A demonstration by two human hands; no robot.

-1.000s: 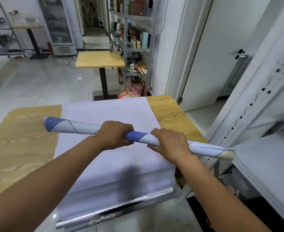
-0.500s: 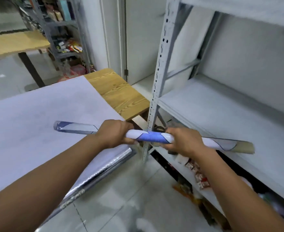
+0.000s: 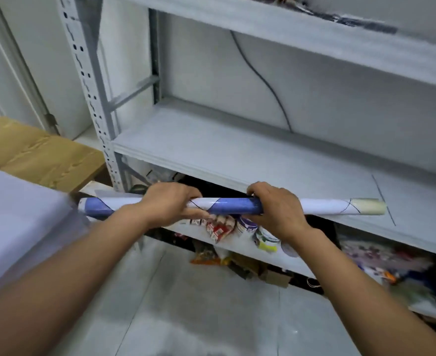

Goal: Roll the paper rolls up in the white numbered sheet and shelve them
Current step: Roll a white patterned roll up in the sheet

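Observation:
A long rolled-up paper roll (image 3: 233,205), white and blue with thin dark lines and a pale tube end at the right, lies level in the air in front of the grey shelf board (image 3: 237,152). My left hand (image 3: 172,204) grips it left of the middle. My right hand (image 3: 276,208) grips it right of the middle. The roll's right end overlaps the shelf's front edge in view. A white sheet (image 3: 14,222) lies on the table at the left.
A grey metal rack stands ahead with a perforated upright (image 3: 91,98) at its left. A dark cable (image 3: 260,75) hangs behind the shelf board. The lower shelf (image 3: 237,242) holds packets and clutter. The wooden table's corner (image 3: 37,152) lies at the left; grey floor tiles (image 3: 211,304) below.
I have turned right from the table to the rack, carrying the roll in both hands. The roll now hangs by the middle shelf's front edge instead of over the white sheet.

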